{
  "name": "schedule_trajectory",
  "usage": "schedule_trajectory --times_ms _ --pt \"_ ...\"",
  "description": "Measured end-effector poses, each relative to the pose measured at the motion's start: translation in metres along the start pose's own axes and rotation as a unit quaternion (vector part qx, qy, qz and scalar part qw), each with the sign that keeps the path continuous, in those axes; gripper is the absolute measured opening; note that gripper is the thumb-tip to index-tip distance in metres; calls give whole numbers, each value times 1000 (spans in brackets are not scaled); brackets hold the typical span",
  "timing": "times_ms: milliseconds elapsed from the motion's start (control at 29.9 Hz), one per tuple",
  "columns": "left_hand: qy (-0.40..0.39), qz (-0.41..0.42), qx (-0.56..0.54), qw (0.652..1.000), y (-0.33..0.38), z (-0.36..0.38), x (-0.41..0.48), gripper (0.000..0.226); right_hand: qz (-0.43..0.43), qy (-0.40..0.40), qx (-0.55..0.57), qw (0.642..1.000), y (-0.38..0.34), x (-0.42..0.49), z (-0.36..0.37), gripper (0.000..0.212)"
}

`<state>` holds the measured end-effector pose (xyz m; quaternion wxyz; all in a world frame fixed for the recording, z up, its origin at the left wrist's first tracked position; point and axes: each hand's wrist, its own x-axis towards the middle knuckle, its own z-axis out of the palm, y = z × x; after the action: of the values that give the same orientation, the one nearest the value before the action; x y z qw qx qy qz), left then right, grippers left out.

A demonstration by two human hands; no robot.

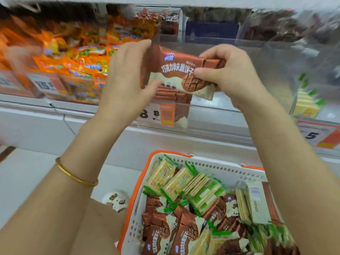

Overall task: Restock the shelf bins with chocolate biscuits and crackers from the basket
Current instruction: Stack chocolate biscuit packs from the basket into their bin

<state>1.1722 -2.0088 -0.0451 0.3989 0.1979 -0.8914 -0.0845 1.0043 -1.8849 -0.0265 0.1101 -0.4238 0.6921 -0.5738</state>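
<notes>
Two hands hold one brown-and-cream foil packet of chocolate biscuits [176,70] at centre frame: the left hand [127,76] curls round its left end, and the right hand [228,74] pinches its right end. Gripped only at the ends, the slick wrapper could slip and fall short of the clear plastic shelf bin [206,109] just behind, or snag on its front wall. Its long axis runs left to right, dipping slightly rightward, printed face toward the camera; the white-and-orange plastic basket [202,160] sits lower right.

I'm seeing glossy plastic film wrapping the chocolate biscuit pack [174,70], clear smooth plastic walling the shelf bin [220,111], matt plastic forming the basket [211,161], polished metal gleaming on the bangle [73,176]
</notes>
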Motion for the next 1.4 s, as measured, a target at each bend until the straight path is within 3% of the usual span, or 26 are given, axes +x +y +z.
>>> schedule_trajectory --times_ms 134,301,501,635,702,869,1036,1136,1270,1337,1404 --pt "-57 0 52 997 -18 24 -6 45 49 -108 -133 984 16 21 30 23" --pt "-108 -17 83 990 -20 33 -18 39 -12 -203 -401 893 26 33 56 14" --pt "-106 -31 69 992 -20 33 -24 52 -34 -348 -518 781 23 49 57 22" --pt "-95 -36 65 993 -17 34 -27 53 -69 -364 -541 755 23 50 59 27" --pt "-90 -32 57 994 -18 34 -28 51 -88 -346 -548 757 23 49 58 30" --pt "-80 -19 44 996 -23 36 -31 44 -120 -300 -547 773 23 48 65 4" --pt "-68 -9 42 997 -21 36 -36 43 -107 -318 -558 759 23 50 65 9" --pt "-34 24 63 997 -11 27 -44 34 -78 -289 -492 817 11 43 47 29" --pt "-42 64 63 995 13 18 -76 20 -134 -131 -277 942 -2 -14 16 27" --pt "-128 67 56 988 15 24 -97 25 -114 -168 -213 956 18 -59 21 20" --pt "-225 47 52 972 13 34 -111 33 -22 -302 -268 915 66 -102 44 13"
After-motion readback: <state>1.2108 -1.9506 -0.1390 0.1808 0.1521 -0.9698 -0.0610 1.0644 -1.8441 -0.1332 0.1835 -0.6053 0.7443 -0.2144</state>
